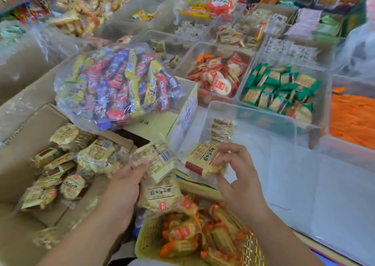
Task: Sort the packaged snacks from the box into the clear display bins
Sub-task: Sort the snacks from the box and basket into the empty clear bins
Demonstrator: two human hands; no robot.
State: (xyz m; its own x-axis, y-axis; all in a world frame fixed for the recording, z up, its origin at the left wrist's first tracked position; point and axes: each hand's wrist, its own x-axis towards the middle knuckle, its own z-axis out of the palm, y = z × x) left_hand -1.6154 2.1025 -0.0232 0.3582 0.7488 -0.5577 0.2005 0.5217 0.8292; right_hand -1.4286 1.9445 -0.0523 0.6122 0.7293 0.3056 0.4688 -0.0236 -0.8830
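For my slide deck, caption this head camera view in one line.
Left hand grips snack packs beside cardboard box; right hand holds another pack at clear bin.

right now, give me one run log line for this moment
left hand: holds snack packs by box | right hand: pinches single pack at clear bin | bin contents: another pack

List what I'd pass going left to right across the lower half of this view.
Cardboard box, left hand gripping a yellow pack, right hand holding a second pack, clear bin, orange snacks.
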